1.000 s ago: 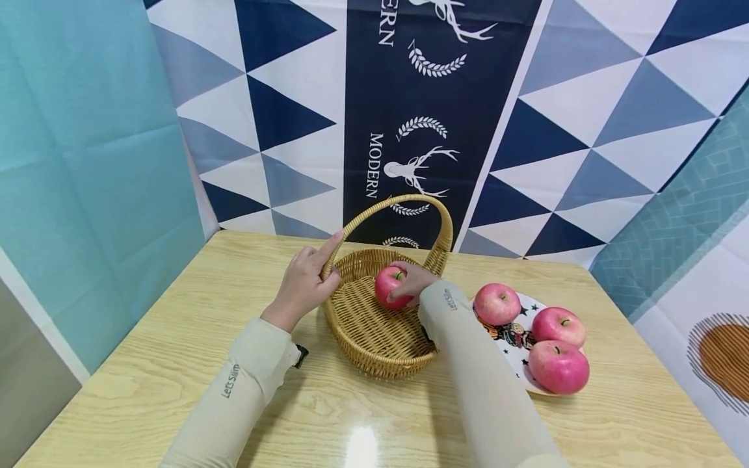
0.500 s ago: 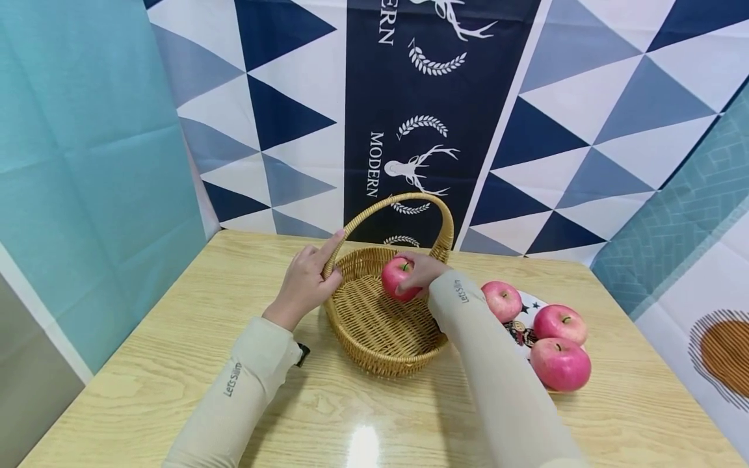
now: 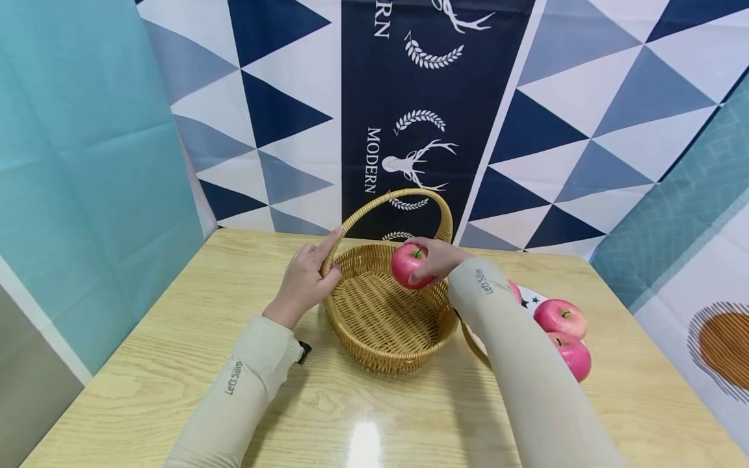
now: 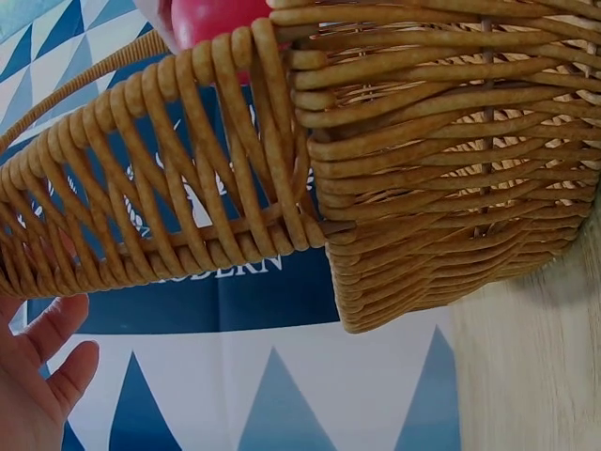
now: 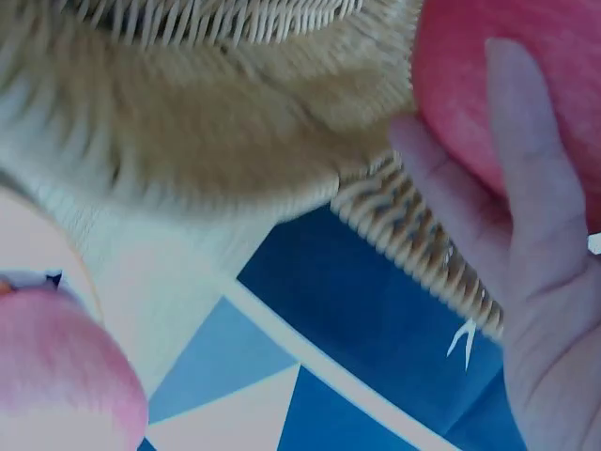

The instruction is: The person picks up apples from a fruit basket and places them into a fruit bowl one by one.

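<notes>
A round wicker basket [image 3: 386, 318] with a tall arched handle [image 3: 404, 194] stands on the table. My left hand [image 3: 304, 279] holds the handle's left side near its base, index finger stretched along it. In the left wrist view the thumb and a finger of that hand [image 4: 38, 366] show beside the woven handle. My right hand [image 3: 440, 260] grips a red apple [image 3: 406, 265] from its right side, raised over the basket's right part. Close up in the right wrist view, fingers [image 5: 535, 178] lie against the apple. Inside, the basket's woven floor is bare.
Right of the basket, a plate [image 3: 476, 341] with star prints bears a partly hidden apple [image 3: 515, 291], an upper apple [image 3: 560, 317] and a front apple [image 3: 572, 357]. My right forearm [image 3: 538, 383] covers part of it. A patterned cloth [image 3: 281, 162] hangs behind the table.
My right hand has lifted the apple up from the basket's floor and moved it to the right. The forearm now covers more of the plate. My left hand stays on the handle.
</notes>
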Motion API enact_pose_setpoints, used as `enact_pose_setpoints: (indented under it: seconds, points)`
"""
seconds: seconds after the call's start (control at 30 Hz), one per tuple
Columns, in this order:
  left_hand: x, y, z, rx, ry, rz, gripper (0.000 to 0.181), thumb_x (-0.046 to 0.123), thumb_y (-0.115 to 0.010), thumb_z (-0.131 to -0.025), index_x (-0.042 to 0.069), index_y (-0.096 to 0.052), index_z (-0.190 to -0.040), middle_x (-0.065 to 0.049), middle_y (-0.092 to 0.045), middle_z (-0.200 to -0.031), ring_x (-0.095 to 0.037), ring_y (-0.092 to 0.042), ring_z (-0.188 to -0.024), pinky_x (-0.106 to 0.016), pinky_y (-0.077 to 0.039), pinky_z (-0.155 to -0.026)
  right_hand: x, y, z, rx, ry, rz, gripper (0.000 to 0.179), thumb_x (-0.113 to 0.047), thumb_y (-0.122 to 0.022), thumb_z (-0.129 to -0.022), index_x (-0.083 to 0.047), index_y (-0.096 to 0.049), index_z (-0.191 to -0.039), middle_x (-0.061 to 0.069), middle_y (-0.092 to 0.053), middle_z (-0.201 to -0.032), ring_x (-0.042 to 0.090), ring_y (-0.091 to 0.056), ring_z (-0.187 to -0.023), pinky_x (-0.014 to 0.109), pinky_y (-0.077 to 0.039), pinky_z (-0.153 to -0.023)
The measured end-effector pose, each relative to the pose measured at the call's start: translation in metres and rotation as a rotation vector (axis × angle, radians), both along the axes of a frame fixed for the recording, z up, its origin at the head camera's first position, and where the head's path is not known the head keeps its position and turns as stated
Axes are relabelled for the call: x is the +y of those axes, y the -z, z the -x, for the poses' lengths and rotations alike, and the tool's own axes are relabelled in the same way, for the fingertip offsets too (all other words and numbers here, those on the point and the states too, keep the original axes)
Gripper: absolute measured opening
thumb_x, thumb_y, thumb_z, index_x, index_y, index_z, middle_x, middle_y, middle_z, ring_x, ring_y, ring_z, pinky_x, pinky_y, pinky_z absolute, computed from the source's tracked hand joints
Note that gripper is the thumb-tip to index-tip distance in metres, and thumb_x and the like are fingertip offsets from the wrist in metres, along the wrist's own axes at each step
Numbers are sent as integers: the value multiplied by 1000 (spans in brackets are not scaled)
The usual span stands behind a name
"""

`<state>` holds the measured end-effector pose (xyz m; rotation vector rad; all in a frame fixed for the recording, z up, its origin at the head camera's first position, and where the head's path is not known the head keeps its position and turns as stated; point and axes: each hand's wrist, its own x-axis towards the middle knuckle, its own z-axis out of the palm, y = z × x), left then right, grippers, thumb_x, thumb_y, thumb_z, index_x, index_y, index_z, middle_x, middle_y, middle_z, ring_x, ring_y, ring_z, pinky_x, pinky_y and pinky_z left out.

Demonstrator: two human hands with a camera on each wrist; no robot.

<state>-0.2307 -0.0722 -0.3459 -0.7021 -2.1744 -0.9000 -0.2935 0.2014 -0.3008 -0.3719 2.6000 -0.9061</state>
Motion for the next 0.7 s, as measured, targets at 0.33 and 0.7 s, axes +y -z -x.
enact_pose_setpoints:
  seconds: [0.33, 0.7]
  points:
    - [-3, -1, 2, -5, 2, 24, 63, 14, -54, -79, 11, -47, -142, -12, -50, -70, -28, -47, -72, -43, -38, -63, 11, -9, 0, 4, -24, -15, 85, -13, -73, -70, -7, -32, -145, 24, -39, -130, 38, -44, -111, 39, -56, -74]
    - [-5, -3, 2, -17, 18, 44, 64, 13, -53, -80, 10, -45, -143, -10, -48, -69, -27, -46, -72, -41, -37, -63, 13, -6, 1, -11, -72, -1, 84, -10, -72, -70, -7, -33, -143, 24, -39, -128, 38, -45, -109, 36, -56, -72]
